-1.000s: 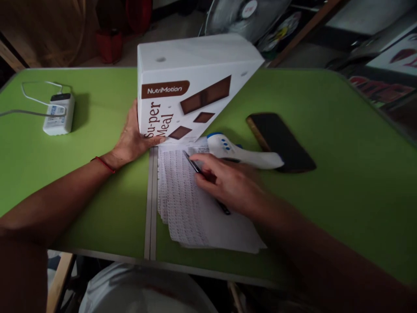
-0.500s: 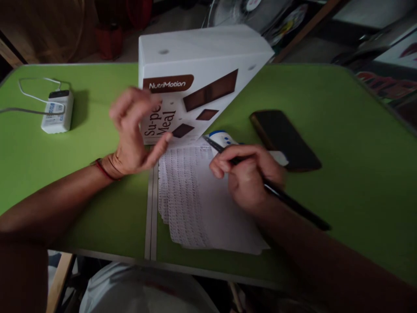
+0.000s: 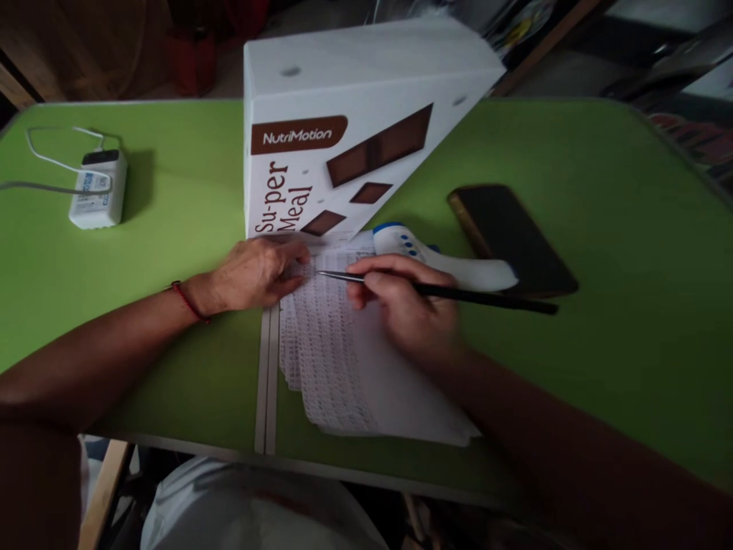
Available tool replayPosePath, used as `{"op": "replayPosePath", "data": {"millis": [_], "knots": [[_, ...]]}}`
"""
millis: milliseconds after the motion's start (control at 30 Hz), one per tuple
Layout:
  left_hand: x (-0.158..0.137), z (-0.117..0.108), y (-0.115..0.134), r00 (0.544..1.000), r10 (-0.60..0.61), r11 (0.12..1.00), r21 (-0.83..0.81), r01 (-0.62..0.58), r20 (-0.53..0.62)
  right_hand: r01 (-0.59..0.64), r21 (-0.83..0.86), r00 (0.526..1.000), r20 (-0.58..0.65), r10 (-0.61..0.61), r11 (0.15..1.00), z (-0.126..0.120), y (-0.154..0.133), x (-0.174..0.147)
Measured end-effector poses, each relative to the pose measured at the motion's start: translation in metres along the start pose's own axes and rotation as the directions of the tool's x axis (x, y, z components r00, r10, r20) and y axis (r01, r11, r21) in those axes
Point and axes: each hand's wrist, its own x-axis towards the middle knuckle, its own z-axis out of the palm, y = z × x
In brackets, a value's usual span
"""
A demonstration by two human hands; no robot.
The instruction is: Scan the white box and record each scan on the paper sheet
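Note:
My right hand (image 3: 409, 302) pinches a long black pen (image 3: 486, 296). Its slim silver point reaches left over the written part of a paper stack (image 3: 337, 359); whether it touches is hard to tell. The top sheet carries dense rows of small writing on its left and is blank on its right. At the stack's upper left edge rests my left hand (image 3: 255, 271), thumb and forefinger apart, with nothing seen between them. Just behind the hands stands a white NutriMotion box (image 3: 372, 76). A white handheld device (image 3: 481, 273) with blue buttons lies partly behind my right hand.
A dark phone (image 3: 515, 237) lies at the right on the green table (image 3: 630, 321). At the far left sits a white charger block (image 3: 100, 191) with a pale cable. A pale seam strip (image 3: 266, 389) runs along the table left of the papers.
My left hand has come down from in front of the box onto the paper's edge. My right hand has shifted left, bringing the pen's point lower and further left over the writing.

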Motion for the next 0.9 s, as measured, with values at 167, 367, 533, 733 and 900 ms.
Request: {"op": "replayPosePath", "data": {"millis": [167,367,533,733,900], "knots": [[0.002,-0.003,-0.001,0.999,0.028,0.999,-0.015,-0.028,0.025,0.02,-0.132,1.0,0.013,-0.019,0.991,-0.003,0.003,0.002],[0.007,-0.012,-0.008,0.989,0.073,0.992,-0.115,-0.059,0.125,0.134,-0.28,0.991,0.036,-0.129,0.951,-0.006,0.005,0.003],[0.007,-0.016,-0.006,0.987,0.062,0.992,-0.119,-0.044,0.151,0.198,-0.333,0.98,0.046,-0.194,0.922,-0.004,0.013,0.004],[0.007,-0.015,-0.004,0.984,0.058,0.998,-0.036,-0.053,0.166,0.263,-0.353,0.964,0.074,-0.254,0.898,-0.008,0.02,0.007],[0.008,-0.015,-0.006,0.983,0.069,0.997,-0.036,-0.064,0.17,0.281,-0.396,0.959,0.095,-0.266,0.874,-0.009,0.021,0.008]]}}
